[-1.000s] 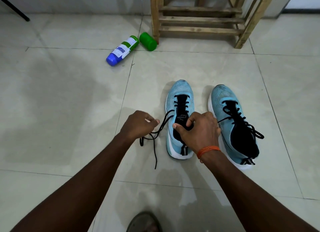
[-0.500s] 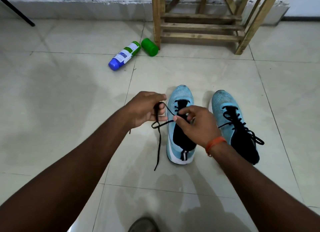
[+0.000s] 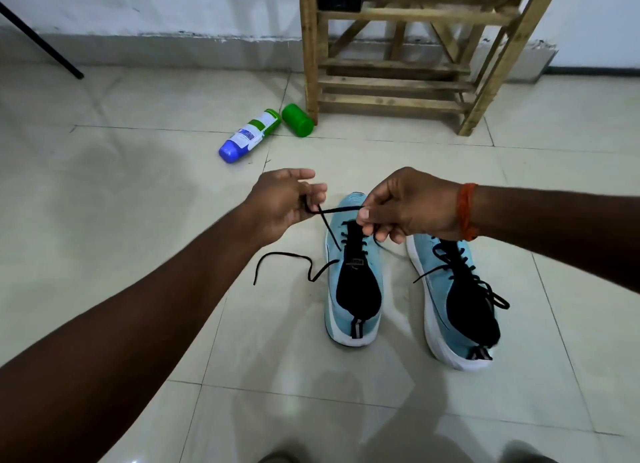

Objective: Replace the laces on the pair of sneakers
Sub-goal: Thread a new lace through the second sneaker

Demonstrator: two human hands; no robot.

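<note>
Two light-blue sneakers with black tongues stand side by side on the tiled floor, toes pointing away from me. The left sneaker [image 3: 353, 289] has a black lace [image 3: 329, 230] partly loosened from its eyelets. My left hand [image 3: 284, 206] and my right hand [image 3: 408, 206] are raised above its toe, each pinching that lace, which is stretched between them. A loose end of the lace [image 3: 287, 258] trails on the floor to the left of the shoe. The right sneaker [image 3: 457, 296] is laced, its black lace ends hanging loose.
A blue-capped white and green bottle [image 3: 247, 137] and a green cylinder [image 3: 298, 119] lie on the floor behind the shoes. A wooden rack [image 3: 398, 54] stands against the wall. A black rod [image 3: 41, 41] slants at the far left.
Both hands have risen from the left sneaker's tongue to above its toe, drawing the lace up and taut between them. The view has tilted up toward the wall.
</note>
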